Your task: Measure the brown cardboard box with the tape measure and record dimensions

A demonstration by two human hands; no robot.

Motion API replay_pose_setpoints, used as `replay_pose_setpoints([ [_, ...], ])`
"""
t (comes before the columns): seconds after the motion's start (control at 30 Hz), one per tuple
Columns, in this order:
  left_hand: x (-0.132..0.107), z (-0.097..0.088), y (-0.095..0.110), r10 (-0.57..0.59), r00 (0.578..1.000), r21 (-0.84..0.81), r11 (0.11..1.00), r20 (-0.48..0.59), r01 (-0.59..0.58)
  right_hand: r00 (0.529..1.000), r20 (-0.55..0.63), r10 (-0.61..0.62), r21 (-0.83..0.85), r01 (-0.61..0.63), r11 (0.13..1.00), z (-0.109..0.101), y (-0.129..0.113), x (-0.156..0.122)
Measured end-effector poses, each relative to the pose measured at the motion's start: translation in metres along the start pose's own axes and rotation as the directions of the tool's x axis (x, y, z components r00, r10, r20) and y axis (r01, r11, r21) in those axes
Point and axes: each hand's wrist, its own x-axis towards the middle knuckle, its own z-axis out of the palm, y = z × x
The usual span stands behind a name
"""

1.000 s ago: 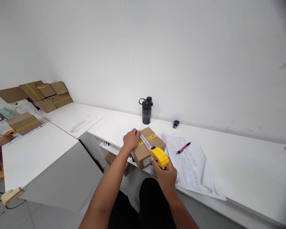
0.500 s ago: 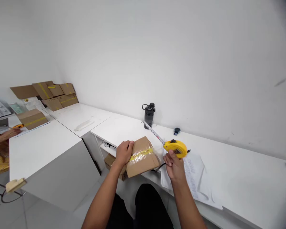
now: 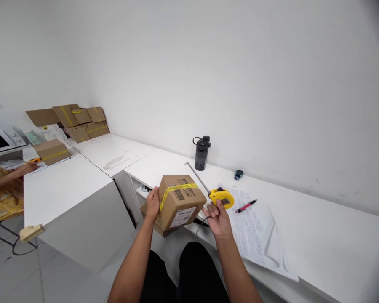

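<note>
A brown cardboard box (image 3: 169, 206) with yellow tape, printed marks and a white label is held tilted over the table's front edge. My left hand (image 3: 153, 204) grips its left side, with the fingertips partly hidden. My right hand (image 3: 219, 219) is closed around a yellow tape measure (image 3: 221, 198), its dark strap hanging below. From the case a length of blade (image 3: 196, 176) sticks out to the upper left, behind the box. The fingers of my right hand come close to the box's right side; whether they touch it I cannot tell.
A black bottle (image 3: 201, 153) and a watch-like item (image 3: 238, 174) stand near the wall. Written sheets (image 3: 252, 227) with a red pen (image 3: 246, 206) lie at the right. Cardboard boxes (image 3: 96, 128) and a microwave (image 3: 0, 141) are at far left, beside a seated person (image 3: 4, 189).
The box has been turned, so its printed, labelled faces now show. My right hand and the tape measure have shifted left and slightly down, uncovering the red pen.
</note>
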Motion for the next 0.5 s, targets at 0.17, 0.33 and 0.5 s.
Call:
replay_pose_setpoints([
  [0.17,0.018,0.029,0.012,-0.067,0.994,0.202,0.978,0.082,0.049,0.994,0.065,-0.091,-0.132,0.099,0.986,0.023,-0.024,0.014],
  [0.33,0.043,0.054,0.030,-0.223,0.929,0.153,0.971,0.296,0.184,0.987,0.048,-0.152,-0.347,0.159,0.924,0.021,-0.051,0.023],
  [0.5,0.030,0.059,0.053,-0.182,0.841,-0.181,0.933,0.510,0.312,0.992,0.075,-0.099,-0.495,0.124,0.860,0.011,-0.056,0.028],
])
